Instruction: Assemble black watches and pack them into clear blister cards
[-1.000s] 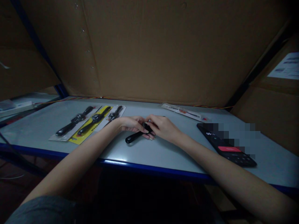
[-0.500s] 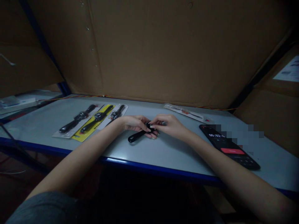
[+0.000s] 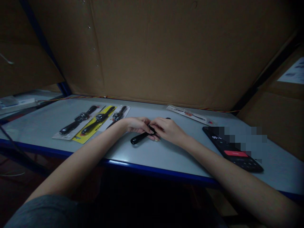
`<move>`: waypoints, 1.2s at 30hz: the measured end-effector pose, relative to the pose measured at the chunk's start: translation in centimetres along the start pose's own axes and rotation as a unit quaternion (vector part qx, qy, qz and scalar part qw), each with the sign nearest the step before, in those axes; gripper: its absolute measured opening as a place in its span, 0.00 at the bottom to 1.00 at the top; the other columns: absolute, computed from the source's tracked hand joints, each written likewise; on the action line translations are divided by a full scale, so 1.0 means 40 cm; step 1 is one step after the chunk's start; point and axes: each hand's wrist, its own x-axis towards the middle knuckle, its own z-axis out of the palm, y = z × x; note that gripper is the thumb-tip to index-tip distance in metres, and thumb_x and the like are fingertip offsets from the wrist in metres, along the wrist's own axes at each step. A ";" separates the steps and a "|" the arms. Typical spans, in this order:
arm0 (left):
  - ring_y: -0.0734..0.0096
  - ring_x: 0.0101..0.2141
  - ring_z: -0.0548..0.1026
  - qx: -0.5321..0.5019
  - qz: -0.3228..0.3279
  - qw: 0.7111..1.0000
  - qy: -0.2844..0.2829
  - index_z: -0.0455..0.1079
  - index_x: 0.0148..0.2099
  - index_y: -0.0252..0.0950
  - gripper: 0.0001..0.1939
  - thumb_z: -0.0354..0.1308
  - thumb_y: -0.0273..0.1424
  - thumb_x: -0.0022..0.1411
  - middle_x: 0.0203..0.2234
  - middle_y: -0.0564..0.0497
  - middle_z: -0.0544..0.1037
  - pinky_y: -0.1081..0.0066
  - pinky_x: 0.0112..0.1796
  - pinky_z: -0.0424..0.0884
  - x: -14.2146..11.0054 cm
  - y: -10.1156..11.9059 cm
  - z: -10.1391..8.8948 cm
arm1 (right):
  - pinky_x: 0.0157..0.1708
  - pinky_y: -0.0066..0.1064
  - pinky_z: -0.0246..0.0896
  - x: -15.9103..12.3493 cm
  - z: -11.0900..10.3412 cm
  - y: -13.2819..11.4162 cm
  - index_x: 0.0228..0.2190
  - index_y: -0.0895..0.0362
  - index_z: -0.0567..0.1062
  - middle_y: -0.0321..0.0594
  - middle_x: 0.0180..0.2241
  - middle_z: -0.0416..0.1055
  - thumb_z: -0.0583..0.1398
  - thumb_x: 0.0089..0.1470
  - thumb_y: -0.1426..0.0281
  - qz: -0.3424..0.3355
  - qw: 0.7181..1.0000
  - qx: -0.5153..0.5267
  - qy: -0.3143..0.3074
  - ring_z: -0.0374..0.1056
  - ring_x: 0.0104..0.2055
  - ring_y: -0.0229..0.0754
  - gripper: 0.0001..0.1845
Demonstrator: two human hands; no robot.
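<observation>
A black spokeshave [image 3: 139, 138] is held just above the table, one handle pointing toward the near left. My left hand [image 3: 138, 124] is closed around its middle, with fingertips showing underneath. Bent over the same middle part is my right hand [image 3: 168, 129], its fingers closed on the tool there. The far handle's tip peeks out behind the right hand. The fingers hide the blade and any screws, so I cannot see exactly which part the right fingertips pinch.
Left of my hands lie packaged spokeshaves, one on a yellow card [image 3: 89, 130]. A flat clear package [image 3: 187, 114] lies at the back. A phone [image 3: 234, 152] showing a timer rests on the right. Cardboard [image 3: 152, 57] walls the grey table's [image 3: 166, 161] rear.
My right hand has shifted slightly left and rolled over the spokeshave's middle, covering more of it. The far handle's tip now shows behind it. My left hand stays nearly still.
</observation>
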 end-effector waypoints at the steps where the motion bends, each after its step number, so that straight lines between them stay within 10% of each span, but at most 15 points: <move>1: 0.65 0.37 0.77 -0.001 0.000 1.000 -0.001 0.69 0.40 0.23 0.12 0.59 0.20 0.51 0.33 0.39 0.78 0.67 0.42 0.70 -0.001 0.001 0.001 | 0.32 0.26 0.55 0.001 0.000 -0.001 0.32 0.59 0.70 0.38 0.29 0.70 0.53 0.54 0.76 0.006 1.000 0.012 0.002 0.63 0.30 0.35 0.06; 26: 0.66 0.36 0.77 0.001 -0.004 1.000 0.020 0.69 0.42 0.23 0.14 0.59 0.19 0.50 0.34 0.39 0.77 0.68 0.42 0.70 -0.001 0.002 -0.002 | 0.23 0.24 0.51 0.008 0.005 -0.010 0.30 0.58 0.69 0.33 0.20 0.66 0.54 0.54 0.71 0.123 0.989 0.080 0.021 0.60 0.21 0.33 0.05; 36: 0.65 0.40 0.75 -0.022 -0.014 1.000 -0.007 0.68 0.43 0.23 0.14 0.58 0.19 0.51 0.39 0.37 0.76 0.66 0.46 0.68 -0.007 0.010 0.001 | 0.29 0.26 0.54 -0.001 -0.050 0.017 0.30 0.57 0.73 0.37 0.27 0.68 0.57 0.51 0.73 0.026 0.998 0.035 -0.039 0.62 0.28 0.34 0.05</move>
